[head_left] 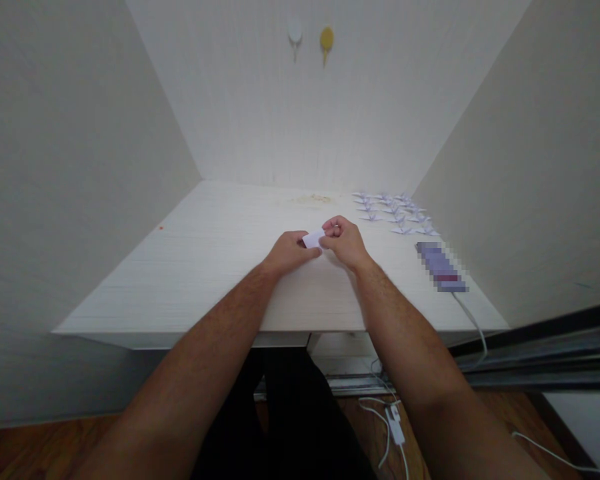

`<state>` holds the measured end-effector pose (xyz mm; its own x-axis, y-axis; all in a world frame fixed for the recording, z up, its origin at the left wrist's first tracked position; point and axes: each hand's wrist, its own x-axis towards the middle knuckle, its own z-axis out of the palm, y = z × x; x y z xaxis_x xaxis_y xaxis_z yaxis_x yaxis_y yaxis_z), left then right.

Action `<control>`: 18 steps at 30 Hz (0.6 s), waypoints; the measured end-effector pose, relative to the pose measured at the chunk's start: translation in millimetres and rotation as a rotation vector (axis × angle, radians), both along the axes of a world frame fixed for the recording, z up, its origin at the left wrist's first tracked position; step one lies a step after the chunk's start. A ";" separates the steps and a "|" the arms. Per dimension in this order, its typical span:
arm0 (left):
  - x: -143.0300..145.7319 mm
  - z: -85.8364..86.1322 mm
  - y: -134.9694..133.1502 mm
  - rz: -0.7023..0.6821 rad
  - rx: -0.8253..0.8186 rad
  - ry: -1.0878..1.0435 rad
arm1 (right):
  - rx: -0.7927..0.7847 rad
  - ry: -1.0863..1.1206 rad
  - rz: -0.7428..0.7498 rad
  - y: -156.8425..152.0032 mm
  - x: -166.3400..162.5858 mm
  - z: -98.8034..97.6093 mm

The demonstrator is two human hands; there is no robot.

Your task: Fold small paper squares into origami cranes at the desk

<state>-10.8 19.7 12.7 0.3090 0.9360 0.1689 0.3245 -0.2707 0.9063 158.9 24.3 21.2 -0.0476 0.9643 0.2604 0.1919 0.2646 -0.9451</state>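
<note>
Above the middle of the white desk [190,267], a small piece of white paper [313,239] is held between both hands. My left hand [291,253] pinches its left and lower side, thumb along the near edge. At its right side, my right hand [345,240] grips the paper between thumb and curled fingers. Part of the paper is hidden behind the fingers, so its folds cannot be made out. Several folded paper cranes [393,212] stand in rows at the desk's back right.
A pixelated phone-like device [440,267] lies on the right, with a white cable [473,320] running over the desk edge. Walls close in the desk at left, back and right. Two hooks, one white [295,32] and one yellow [327,38], hang on the back wall. A power strip [395,425] lies on the floor.
</note>
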 end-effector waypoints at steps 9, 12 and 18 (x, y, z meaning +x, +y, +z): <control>-0.4 0.5 2.5 0.036 -0.048 -0.003 | 0.022 0.002 -0.014 0.2 -2.4 -0.1; -1.1 2.3 2.7 0.031 -0.064 0.001 | 0.022 0.017 -0.027 -0.4 -3.0 0.7; -1.5 0.4 4.9 0.025 -0.100 -0.029 | 0.013 0.064 -0.022 -0.7 -3.1 -0.5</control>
